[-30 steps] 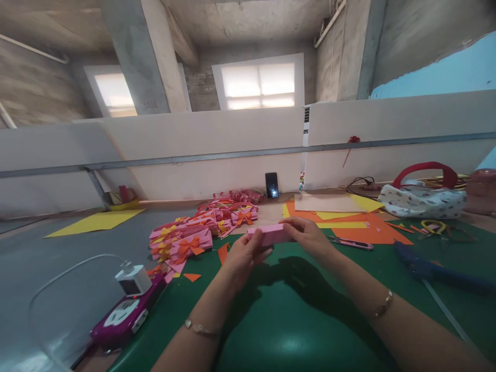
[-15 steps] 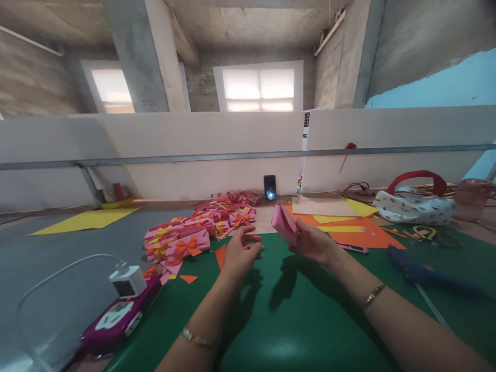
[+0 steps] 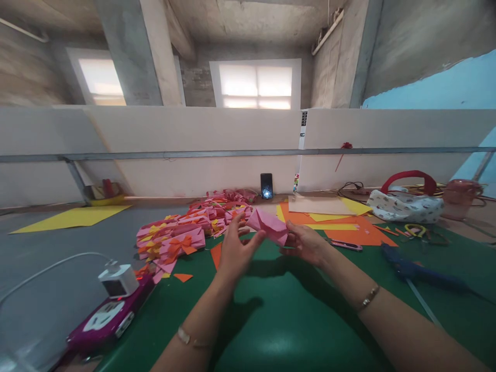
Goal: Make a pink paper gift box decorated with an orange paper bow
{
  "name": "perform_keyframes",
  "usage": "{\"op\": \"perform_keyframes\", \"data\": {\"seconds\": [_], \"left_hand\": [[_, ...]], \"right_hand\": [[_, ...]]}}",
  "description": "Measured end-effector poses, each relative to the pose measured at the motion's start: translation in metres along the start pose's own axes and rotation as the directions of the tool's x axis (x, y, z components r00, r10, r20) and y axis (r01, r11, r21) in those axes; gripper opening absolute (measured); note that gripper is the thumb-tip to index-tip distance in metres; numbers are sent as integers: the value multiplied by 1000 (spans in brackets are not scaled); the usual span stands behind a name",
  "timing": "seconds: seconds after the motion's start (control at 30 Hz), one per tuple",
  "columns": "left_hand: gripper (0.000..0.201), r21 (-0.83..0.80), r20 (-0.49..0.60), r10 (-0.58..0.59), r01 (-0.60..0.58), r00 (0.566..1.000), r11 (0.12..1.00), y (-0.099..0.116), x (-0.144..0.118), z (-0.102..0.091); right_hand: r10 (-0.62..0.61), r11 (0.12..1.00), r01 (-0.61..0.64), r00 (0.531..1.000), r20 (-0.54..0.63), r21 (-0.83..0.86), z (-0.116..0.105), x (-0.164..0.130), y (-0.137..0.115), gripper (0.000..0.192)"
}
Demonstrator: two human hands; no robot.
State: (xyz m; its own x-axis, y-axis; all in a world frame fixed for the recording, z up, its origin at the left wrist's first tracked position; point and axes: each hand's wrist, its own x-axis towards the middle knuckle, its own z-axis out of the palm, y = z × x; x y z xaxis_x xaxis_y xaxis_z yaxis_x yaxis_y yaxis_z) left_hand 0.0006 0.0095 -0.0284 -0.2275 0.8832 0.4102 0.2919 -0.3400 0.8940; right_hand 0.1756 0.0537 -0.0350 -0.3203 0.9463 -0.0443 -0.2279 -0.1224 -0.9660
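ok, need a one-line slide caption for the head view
Both hands, left hand and right hand, hold a folded pink paper piece over the green mat, beside a pile of pink bows.

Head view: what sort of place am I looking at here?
Probably a paper-craft workbench in a bare concrete workshop: a pile of pink bow-trimmed pieces, loose coloured paper sheets, and a blue glue gun on a green mat.
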Motion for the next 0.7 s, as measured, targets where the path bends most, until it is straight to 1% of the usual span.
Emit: {"op": "perform_keyframes", "data": {"seconds": [0.07, 0.1, 0.2, 0.27, 0.4, 0.47, 0.57, 0.63, 0.7], "left_hand": [[83, 171, 33, 108, -112, 994, 979, -3, -3, 6], [89, 229, 46, 135, -142, 990, 963, -5, -5, 8], [102, 321, 92, 150, -172, 984, 931, -12, -6, 14], [101, 369, 110, 131, -163, 985, 915, -15, -6, 15], [87, 402, 120, 102, -142, 988, 905, -20, -4, 14], [78, 417, 119, 121, -161, 985, 895, -21, -3, 13], [57, 449, 98, 171, -197, 980, 871, -20, -2, 11], [40, 461, 67, 198, -206, 978, 863, -17, -2, 9], [27, 476, 32, 228, -215, 973, 853, -14, -2, 7]], "right_hand": [[51, 998, -51, 999, 7, 47, 5, -3, -1, 22], [77, 994, -78, 997, 12, 76, 8, -4, -2, 23], [102, 989, -103, 995, 11, 106, 14, -7, -4, 24], [101, 990, -101, 995, 12, 99, 17, -9, -5, 24], [72, 996, -73, 997, 18, 50, 20, -13, -10, 24], [68, 997, -68, 998, 3, 28, 19, -14, -12, 24], [81, 997, -80, 997, -21, 17, 15, -12, -13, 25], [90, 996, -90, 995, -35, 19, 12, -9, -12, 25], [101, 995, -100, 993, -53, 17, 10, -6, -11, 26]]}}
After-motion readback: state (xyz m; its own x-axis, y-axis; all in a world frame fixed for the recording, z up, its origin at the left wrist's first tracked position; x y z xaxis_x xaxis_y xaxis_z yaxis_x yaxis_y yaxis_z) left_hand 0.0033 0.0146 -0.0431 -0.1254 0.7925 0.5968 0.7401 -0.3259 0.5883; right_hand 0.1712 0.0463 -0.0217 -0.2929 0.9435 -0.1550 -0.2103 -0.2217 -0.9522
